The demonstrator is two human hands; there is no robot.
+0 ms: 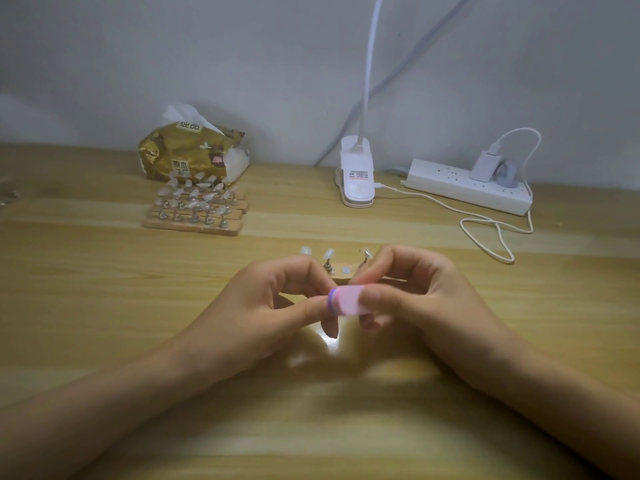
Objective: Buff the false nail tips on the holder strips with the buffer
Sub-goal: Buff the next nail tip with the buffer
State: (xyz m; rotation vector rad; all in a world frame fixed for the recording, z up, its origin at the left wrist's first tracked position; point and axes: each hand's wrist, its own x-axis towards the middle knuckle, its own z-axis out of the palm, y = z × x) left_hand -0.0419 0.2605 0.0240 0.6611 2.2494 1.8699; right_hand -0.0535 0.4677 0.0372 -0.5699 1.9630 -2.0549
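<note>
A small pink buffer block (346,300) with a purple stripe at its left end is held between both hands over the table. My right hand (415,299) pinches its right end with thumb and fingers. My left hand (277,306) has its thumb against the purple end, with fingers curled; whatever it holds is hidden. Just behind the hands stands a wooden holder strip (341,279) with clear false nail tips (328,253) on metal stands, partly hidden by my fingers. More holder strips (194,226) carrying several tips are stacked at the back left.
A gold tissue pack (194,152) lies behind the stacked strips. A white clip lamp (356,174) stands at the back centre, its cable (485,233) looping to a white power strip (467,187) at the back right. The wooden table (104,306) meets a grey wall.
</note>
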